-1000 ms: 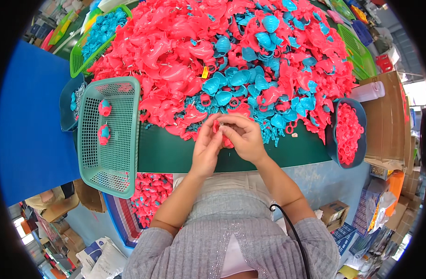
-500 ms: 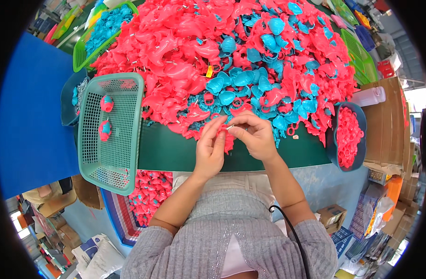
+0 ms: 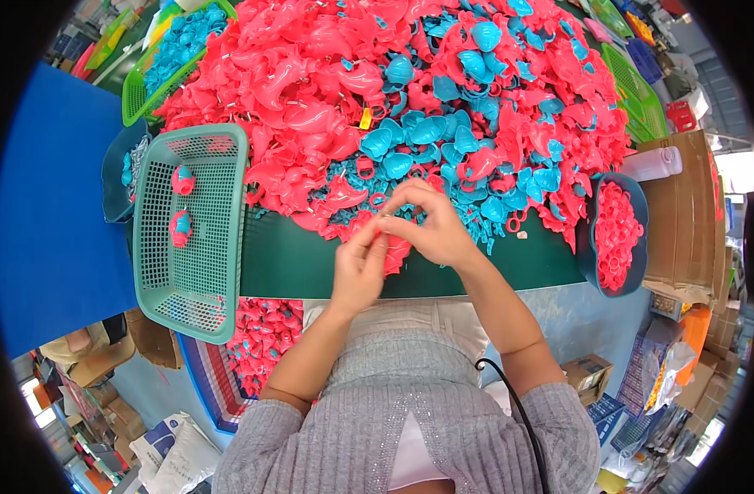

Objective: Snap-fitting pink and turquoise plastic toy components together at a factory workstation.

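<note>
Looking at that glossy coral-pink moulded plastic piece (image 3: 397, 255), I'd guess it's really light, so you won't be fighting weight. It sits right between your hands, just below where your fingertips meet. Your left hand (image 3: 358, 272) is curled with thumb and fingers closed on its upper end, and your right hand (image 3: 436, 230) seems to be pinching at that same end, thumb against index. What's actually trapped between the tips is hidden, so I can't tell exactly where each one touches.

Handling-wise, I'd call it a thin, fairly stiff shell with a bit of flex. That shine suggests it could skid on dry skin, so I'd keep the pinch up near the end and let the curled left fingers steady the side. Doubt it's fragile, though any thin edge might bend if you squeeze hard.

Looks: one solid bright pink on the part I can see, shiny, narrowing toward its lower end. Your fingers cover the top, so the full shape is anyone's guess. Just past your fingertips there's a heap of shiny coral-pink plastic shells (image 3: 311, 123) in much the same colour, with ribbed teal-blue plastic cups (image 3: 429, 129) mixed in, so yours would blend in fast if dropped.
</note>
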